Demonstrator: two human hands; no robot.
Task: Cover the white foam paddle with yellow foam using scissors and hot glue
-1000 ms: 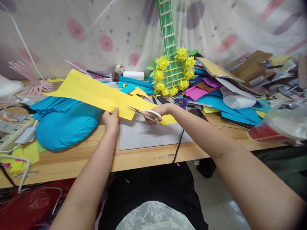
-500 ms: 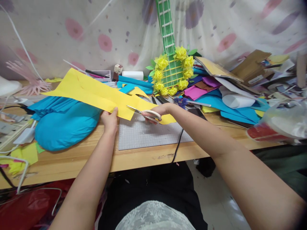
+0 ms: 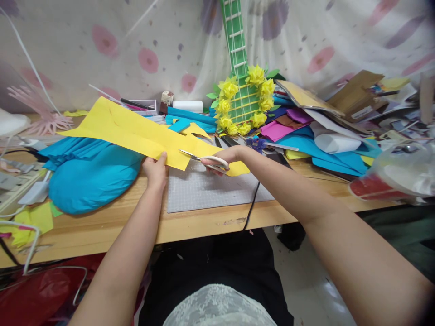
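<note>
A long sheet of yellow paper (image 3: 125, 129) slants across the front of the desk, raised over a blue crepe-paper bundle and a grey cutting mat (image 3: 200, 192). My left hand (image 3: 156, 170) pinches its lower edge, thumb on top and the other fingers underneath. In my right hand (image 3: 217, 164) are white-handled scissors (image 3: 222, 164), with the blades pointing left at the paper near its right part. More yellow paper shows behind and to the right of my right hand. The fingers of that hand are partly hidden by the handles.
The blue bundle (image 3: 95, 181) lies at the left beside a power strip (image 3: 16, 190). Behind stands a green guitar shape (image 3: 243, 99) with yellow paper flowers. Coloured papers (image 3: 336, 156) and a clear plastic container (image 3: 390, 176) are at the right. A black cable (image 3: 252, 206) crosses the mat.
</note>
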